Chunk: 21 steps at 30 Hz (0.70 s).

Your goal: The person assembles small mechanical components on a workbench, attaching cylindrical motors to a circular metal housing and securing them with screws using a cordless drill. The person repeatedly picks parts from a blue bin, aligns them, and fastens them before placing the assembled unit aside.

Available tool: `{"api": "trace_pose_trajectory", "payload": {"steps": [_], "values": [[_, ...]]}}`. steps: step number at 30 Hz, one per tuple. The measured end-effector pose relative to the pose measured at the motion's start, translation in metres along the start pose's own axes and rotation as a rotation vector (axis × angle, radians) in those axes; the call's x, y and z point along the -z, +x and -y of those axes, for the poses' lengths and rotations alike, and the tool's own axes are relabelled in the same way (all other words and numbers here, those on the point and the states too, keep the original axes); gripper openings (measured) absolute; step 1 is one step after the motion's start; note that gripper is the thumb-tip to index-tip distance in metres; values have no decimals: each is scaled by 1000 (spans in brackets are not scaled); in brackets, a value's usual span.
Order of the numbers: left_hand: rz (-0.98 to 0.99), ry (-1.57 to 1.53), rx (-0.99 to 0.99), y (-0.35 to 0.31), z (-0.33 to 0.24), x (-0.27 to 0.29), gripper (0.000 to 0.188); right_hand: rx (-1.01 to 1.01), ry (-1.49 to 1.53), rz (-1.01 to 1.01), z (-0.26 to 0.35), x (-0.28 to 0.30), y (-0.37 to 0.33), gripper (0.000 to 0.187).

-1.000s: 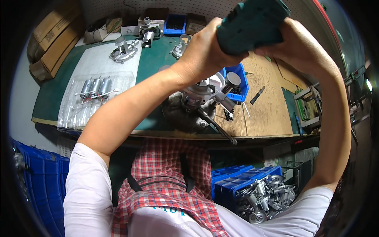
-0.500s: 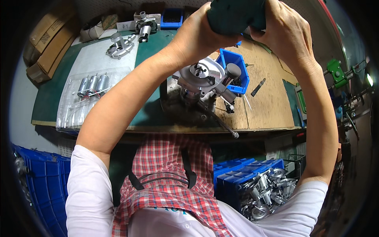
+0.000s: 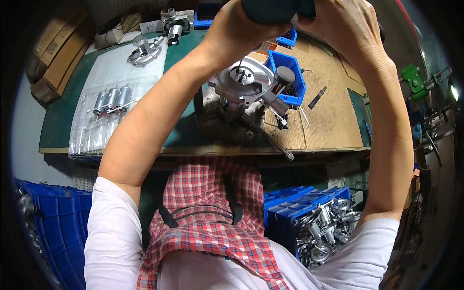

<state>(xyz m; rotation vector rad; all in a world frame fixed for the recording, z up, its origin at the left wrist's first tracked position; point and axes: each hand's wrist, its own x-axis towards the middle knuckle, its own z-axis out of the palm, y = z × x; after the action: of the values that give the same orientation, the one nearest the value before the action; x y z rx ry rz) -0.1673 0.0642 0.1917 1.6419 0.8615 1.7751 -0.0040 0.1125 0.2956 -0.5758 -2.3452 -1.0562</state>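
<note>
Both my hands are raised at the top edge around a dark green power tool (image 3: 278, 10), which looks like a power screwdriver and is partly cut off. My left hand (image 3: 244, 29) wraps its left side; my right hand (image 3: 340, 26) closes round its right side. A thin dark bit (image 3: 240, 64) points down at the hub of a round silver metal housing (image 3: 249, 79). Dark screws stand in that hub. The housing sits on a dark fixture (image 3: 227, 123) near the bench's front edge, and a grey cylindrical motor (image 3: 284, 76) rises at its right.
Blue bins (image 3: 298, 82) hold small black parts. A dark-handled tool (image 3: 317, 97) lies on the cardboard (image 3: 333, 123). Several silver motors (image 3: 112, 100) rest in clear plastic at left, near another metal housing (image 3: 144, 52). A blue crate (image 3: 285, 212) of metal parts stands below at right.
My hands and the green tool have shifted slightly left and up in view. The thin bit now shows over the housing's hub. The view itself has moved a little.
</note>
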Motion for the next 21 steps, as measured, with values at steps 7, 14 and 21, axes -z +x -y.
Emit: {"api": "trace_pose_trajectory", "payload": {"steps": [7,14,21], "values": [[59,-120,57,2,5,0,41,-75,31,48,17,20,-9,45],[-218,243,-247,-2,7,-16,46,-39,275,-34,-3,-12,-2,57],[-481,402,-295,-13,14,-30,48,97,298,-283,-4,-34,-2,84]]}}
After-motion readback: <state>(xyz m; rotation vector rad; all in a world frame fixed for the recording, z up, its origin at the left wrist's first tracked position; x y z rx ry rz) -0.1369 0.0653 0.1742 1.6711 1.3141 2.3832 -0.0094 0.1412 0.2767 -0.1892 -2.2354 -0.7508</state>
